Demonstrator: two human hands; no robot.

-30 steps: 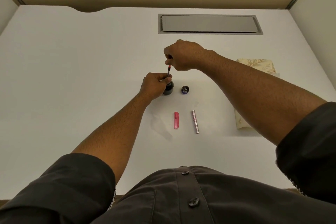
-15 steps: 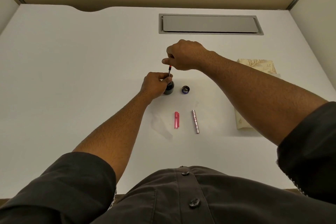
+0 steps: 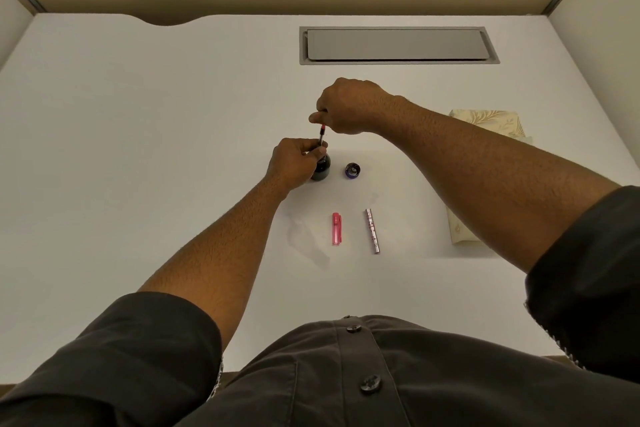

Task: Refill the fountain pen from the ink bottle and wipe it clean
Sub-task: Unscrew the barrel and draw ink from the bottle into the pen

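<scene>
A small dark ink bottle (image 3: pixel 321 168) stands open on the white desk. My left hand (image 3: pixel 294 163) is wrapped around its left side and neck. The thin pen section with its converter (image 3: pixel 321 135) stands upright in the bottle mouth, its lower end hidden by my fingers. My right hand (image 3: pixel 346 106) pinches the red top end of that section from above. The bottle's purple cap (image 3: pixel 352 170) lies just right of the bottle. Nearer to me lie the pink pen cap (image 3: pixel 336 228) and the patterned pen barrel (image 3: pixel 372 230), side by side.
A cream patterned tissue pack (image 3: pixel 491 121) lies on the right, partly under my right forearm. A grey cable hatch (image 3: pixel 398 45) is set into the desk at the back. Faint smudges mark the desk left of the pink cap.
My right hand has shifted slightly at the top of the pen section, fingers turning. The left hand and bottle have stayed in place.
</scene>
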